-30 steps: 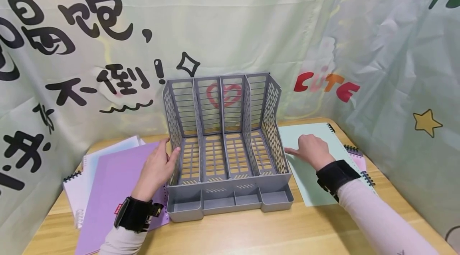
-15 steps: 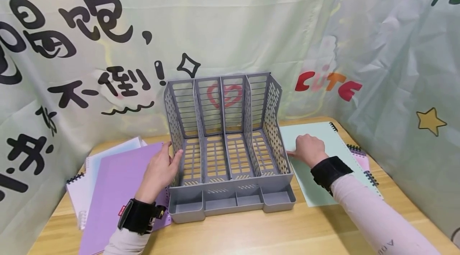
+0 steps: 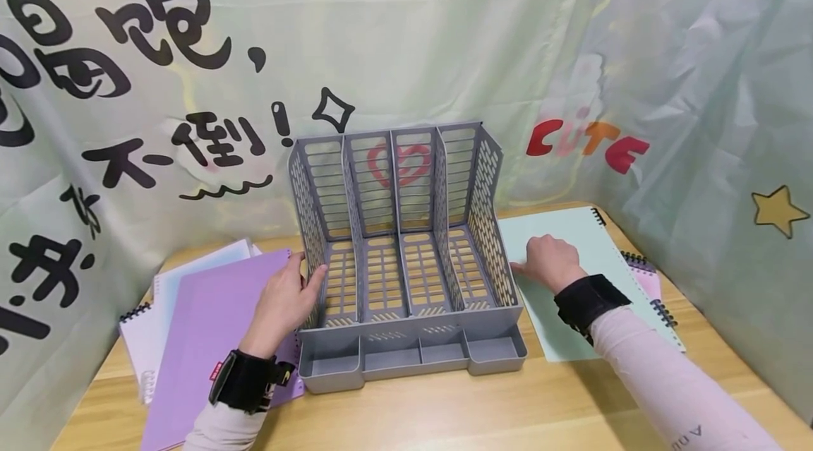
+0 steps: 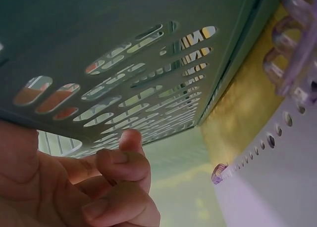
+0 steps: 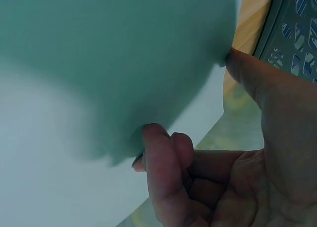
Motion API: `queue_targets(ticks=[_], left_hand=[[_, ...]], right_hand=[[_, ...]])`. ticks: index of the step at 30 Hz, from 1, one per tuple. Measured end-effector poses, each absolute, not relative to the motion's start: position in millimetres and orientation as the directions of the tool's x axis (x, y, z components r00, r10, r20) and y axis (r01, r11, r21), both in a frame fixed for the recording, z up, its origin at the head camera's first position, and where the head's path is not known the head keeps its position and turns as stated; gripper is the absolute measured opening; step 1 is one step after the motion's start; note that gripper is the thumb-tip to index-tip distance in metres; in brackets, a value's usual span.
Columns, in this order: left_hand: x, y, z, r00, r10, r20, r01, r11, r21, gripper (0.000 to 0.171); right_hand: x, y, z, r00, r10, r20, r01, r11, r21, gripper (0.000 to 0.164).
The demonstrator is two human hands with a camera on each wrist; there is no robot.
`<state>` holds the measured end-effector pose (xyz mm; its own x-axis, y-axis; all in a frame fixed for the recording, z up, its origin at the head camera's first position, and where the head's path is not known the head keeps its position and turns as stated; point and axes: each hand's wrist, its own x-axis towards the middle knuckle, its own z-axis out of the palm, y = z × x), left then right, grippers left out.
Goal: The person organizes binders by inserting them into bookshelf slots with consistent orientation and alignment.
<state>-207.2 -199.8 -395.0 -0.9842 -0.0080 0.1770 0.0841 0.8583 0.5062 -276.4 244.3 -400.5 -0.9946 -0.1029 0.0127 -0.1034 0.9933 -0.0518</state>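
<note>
A grey desk file organizer point(image 3: 396, 274) with upright slots and small front trays stands in the middle. My left hand point(image 3: 279, 303) grips its left side panel. The thumb lies over the panel's front edge, and the other fingers bend along the outside under the slotted wall point(image 4: 133, 78). My right hand point(image 3: 551, 264) rests on a pale green notebook point(image 3: 565, 324) beside the organizer's right side. In the right wrist view, bent fingertips touch the notebook cover and the thumb reaches its edge, apart from the fingers. The organizer's wall point(image 5: 299, 34) stands just beyond that thumb.
A purple notebook point(image 3: 209, 324) lies on other notebooks point(image 3: 136, 345) at the left. Spiral-bound pads point(image 3: 646, 281) show from under the green notebook at the right. The wooden table point(image 3: 406, 416) backs onto a printed cloth point(image 3: 413, 34).
The camera view has shifted slightly. The right hand moved a little inward toward the organizer, with its thumb still by the notebook's edge. The left hand has stayed on the side panel.
</note>
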Motion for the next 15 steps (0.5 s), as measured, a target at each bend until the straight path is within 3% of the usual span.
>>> queue_targets(ticks=[7, 15], left_hand=[[-208.3, -199.9, -393.6, -0.986, 0.023, 0.166, 0.1, 0.874, 0.475, 0.067], [-210.0, -201.7, -395.9, -0.99, 0.02, 0.138, 0.084, 0.875, 0.477, 0.072]], right_hand=[[-286.0, 246.5, -406.9, -0.99, -0.135, -0.049, -0.134, 0.991, -0.018, 0.047], [-284.2, 242.3, -407.9, -0.967, -0.251, -0.034, -0.253, 0.965, 0.077, 0.045]])
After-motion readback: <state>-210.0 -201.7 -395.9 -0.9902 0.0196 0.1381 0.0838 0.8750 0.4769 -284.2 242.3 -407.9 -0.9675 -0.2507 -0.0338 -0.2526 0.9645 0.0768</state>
